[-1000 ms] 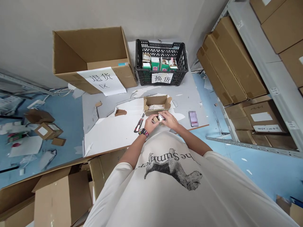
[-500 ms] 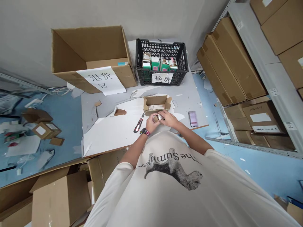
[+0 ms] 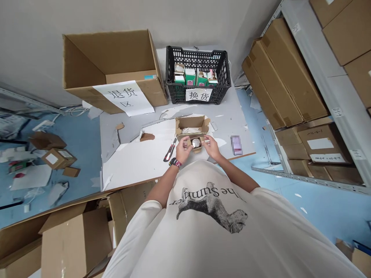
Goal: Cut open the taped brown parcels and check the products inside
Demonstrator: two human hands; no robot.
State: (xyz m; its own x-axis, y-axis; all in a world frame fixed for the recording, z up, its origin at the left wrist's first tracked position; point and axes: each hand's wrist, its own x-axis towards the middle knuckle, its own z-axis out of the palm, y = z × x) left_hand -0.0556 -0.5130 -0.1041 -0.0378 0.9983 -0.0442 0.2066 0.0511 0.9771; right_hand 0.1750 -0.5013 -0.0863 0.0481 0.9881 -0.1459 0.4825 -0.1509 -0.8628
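While the left hand (image 3: 183,150) and the right hand (image 3: 212,147) were held apart, a small round metal object (image 3: 196,143) was recorded between them, above a small piece of brown cardboard (image 3: 197,149) and close to the fingers of both hands. Whether it was gripped could not be told. A wristwatch (image 3: 176,163) was worn on the left wrist.

Directly beyond the hands, an open cardboard box (image 3: 193,124) was placed on the surface (image 3: 228,129), with white packing (image 3: 191,131) inside. A utility knife (image 3: 170,150) was laid just beside the left hand, and a blurred pink packet (image 3: 236,145) lay to the right. At the far edge, a black plastic crate (image 3: 197,50) was stocked with small green-and-white boxes (image 3: 190,76). To its left stood a large open carton (image 3: 110,54), with a paper sign (image 3: 123,97) attached to its front. Further cartons (image 3: 285,73) were stored on a metal shelf (image 3: 319,69).
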